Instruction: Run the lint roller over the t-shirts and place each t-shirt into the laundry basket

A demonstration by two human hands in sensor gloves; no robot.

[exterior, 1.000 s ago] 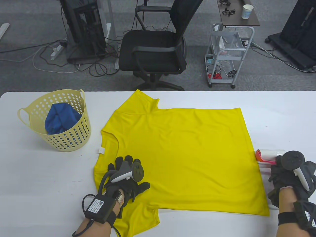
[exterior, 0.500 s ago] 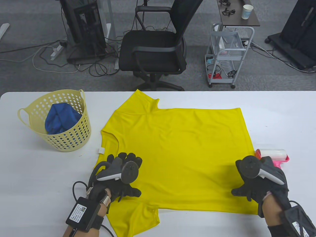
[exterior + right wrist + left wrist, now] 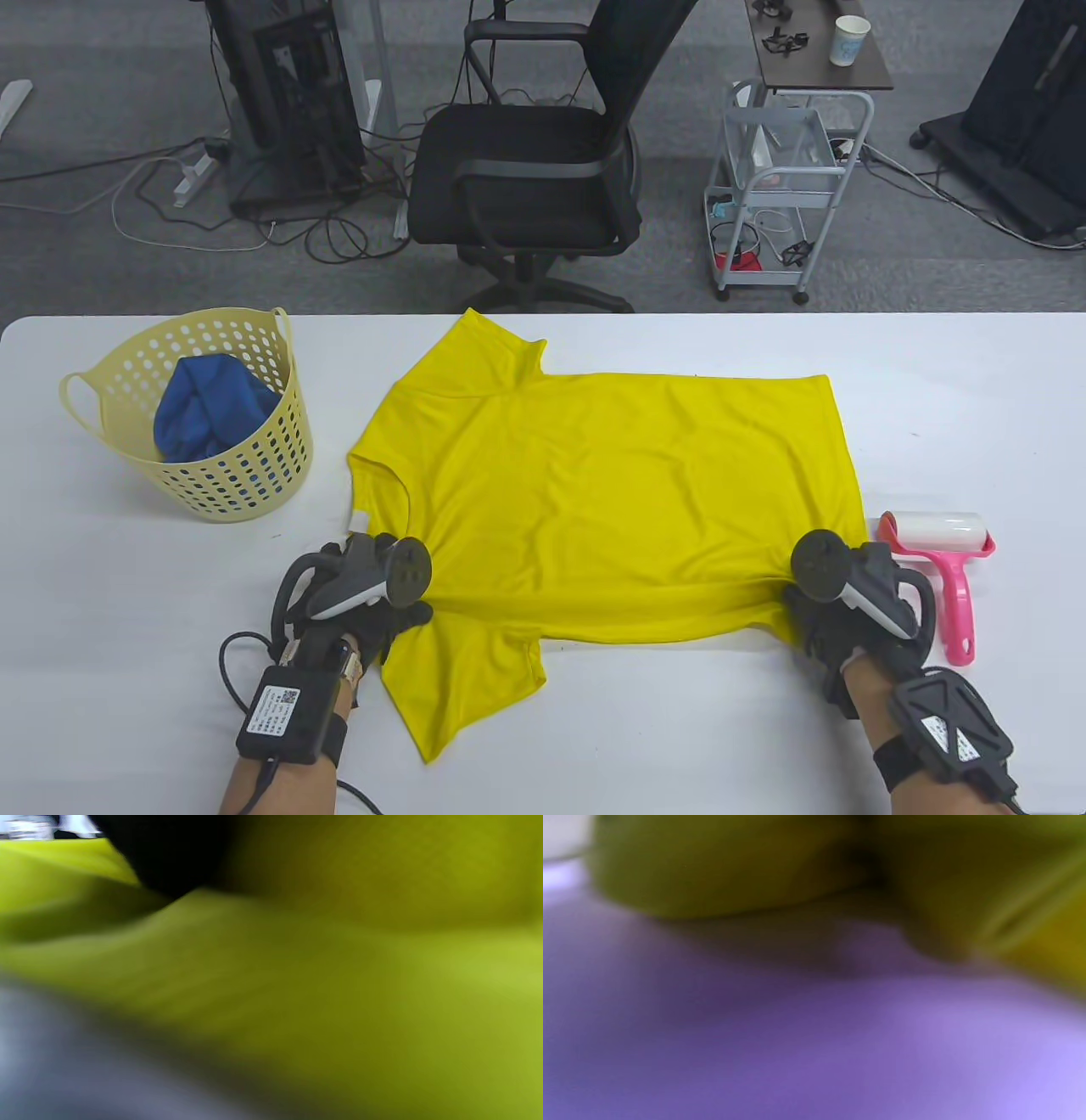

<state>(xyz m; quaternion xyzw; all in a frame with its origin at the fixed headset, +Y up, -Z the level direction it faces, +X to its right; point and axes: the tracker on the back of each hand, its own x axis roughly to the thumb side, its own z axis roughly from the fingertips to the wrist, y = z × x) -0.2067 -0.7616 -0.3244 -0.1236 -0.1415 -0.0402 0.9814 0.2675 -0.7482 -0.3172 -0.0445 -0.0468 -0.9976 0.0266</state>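
Nearest me, at the table's point(image 3: 127, 594) near edge, my two gloved hands sit on the near side of a yellow t-shirt point(image 3: 594, 492) spread flat across the table's middle. My left hand point(image 3: 373, 607) is at the shirt's near-left, by the shoulder next to the collar; fingers curl down onto the cloth and look to be bunching it, tho the tracker on the back of the hand hides most of them. My right hand point(image 3: 836, 615) is at the shirt's near-right corner, at the hem end; fingers tucked under the tracker, gripping the fabric. Btwn the two hands the near edge of the shirt is pulled up into a long ridge w/ a fold line running hand to hand. One short sleeve lies flat twd me, near my left hand.

Left wrist view: only blurred yellow cloth point(image 3: 755, 866) over the tabletop, too soft to show fingers. Right wrist view: blurred yellow cloth point(image 3: 339, 963) fills nearly everything; a dark shape at the top, can't tell what.

Just right of my right hand, apart from the shirt, the pink lint roller point(image 3: 937, 543) lies on the table, white roll away from me, handle twd me.

Further back, near the table's far-left corner, the pale yellow laundry basket point(image 3: 254, 475) stands upright, a blue t-shirt point(image 3: 208, 412) bundled inside.
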